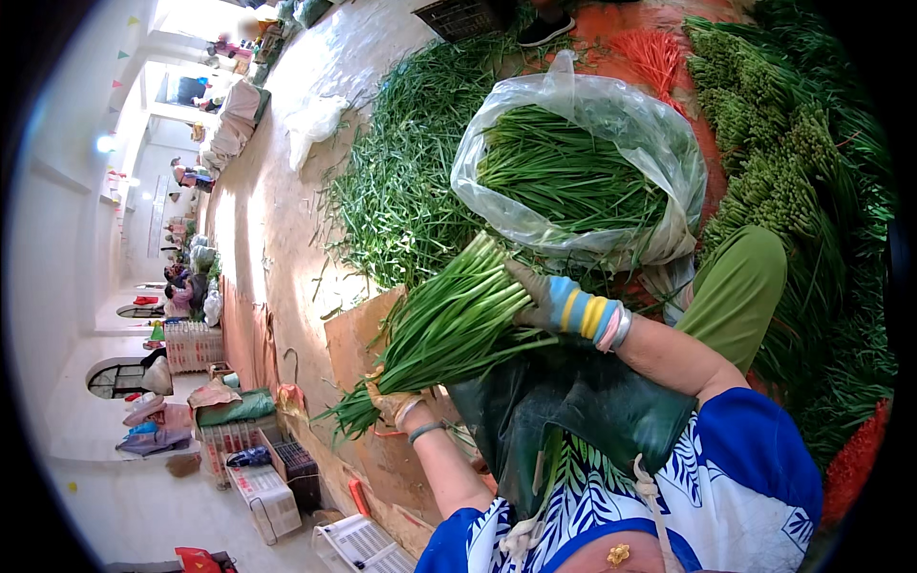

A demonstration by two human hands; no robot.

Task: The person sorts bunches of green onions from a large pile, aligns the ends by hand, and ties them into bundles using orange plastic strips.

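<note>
A large bunch of long green leafy stalks point(451, 315), seemingly garlic chives, lies across both hands in front of me. My left hand point(392, 402), in a tan glove, is closed on its thin leafy end. Near the pale cut ends, my right hand point(534, 294) grips the bunch; its glove is grey-brown with a blue and yellow cuff, and its fingers are partly hidden. Beyond the right hand stands an open clear plastic bag point(476, 154) with more of these greens point(573, 172) inside. A dark green apron point(573, 401) covers my lap below the bunch.
A wooden board point(358, 333) lies beneath the bunch. Loose leaf trimmings point(408, 179) cover the floor beyond it. Stacked bundles point(766, 157) line the right side, near red ties point(648, 57). Plastic crates point(265, 494) stand at lower left; a person's shoe point(546, 30) shows at the top.
</note>
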